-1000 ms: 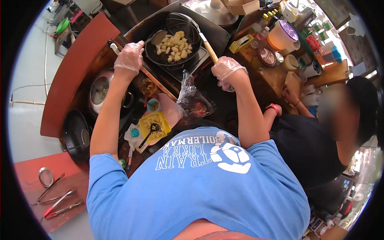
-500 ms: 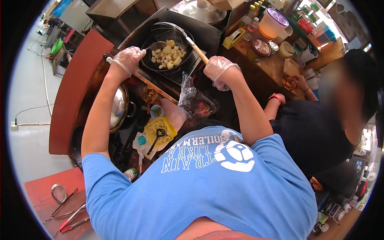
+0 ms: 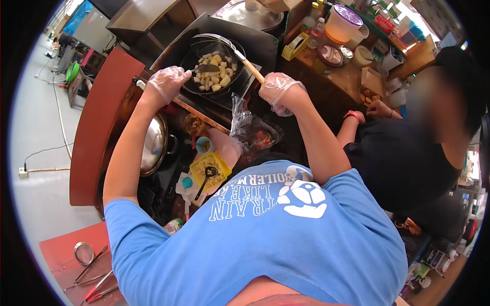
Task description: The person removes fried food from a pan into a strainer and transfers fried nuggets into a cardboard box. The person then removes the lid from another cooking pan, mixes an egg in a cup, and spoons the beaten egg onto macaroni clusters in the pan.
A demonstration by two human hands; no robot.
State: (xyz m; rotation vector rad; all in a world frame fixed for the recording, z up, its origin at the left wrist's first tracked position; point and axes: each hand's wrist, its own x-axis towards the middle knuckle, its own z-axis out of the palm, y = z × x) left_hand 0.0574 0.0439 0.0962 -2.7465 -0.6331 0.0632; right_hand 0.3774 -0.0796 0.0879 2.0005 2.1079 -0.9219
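Observation:
My left hand [image 3: 171, 84], in a clear plastic glove, is closed around the handle of a metal spatula [image 3: 206, 68]. Its blade lies over pale chunks of food [image 3: 219, 79] in a dark wok [image 3: 237, 81]. Gloved as well, my right hand [image 3: 280, 92] grips the wooden handle of a wire strainer [image 3: 250, 68]. The strainer's mesh head is over the far side of the wok, partly covering its rim. Whether the mesh touches the food, I cannot tell.
Close to my chest are a yellow tray [image 3: 220, 166] with a black spoon [image 3: 206, 181], a blue cup [image 3: 204, 145] and a crumpled plastic bag [image 3: 250, 127]. A metal lid [image 3: 153, 145] lies left. At right, a co-worker [image 3: 403, 163] stands by a counter with jars.
The spatula blade has moved down and towards me across the chunks, and my left hand has lowered slightly. My right hand stays nearly still. The co-worker's hand has drawn back from the box.

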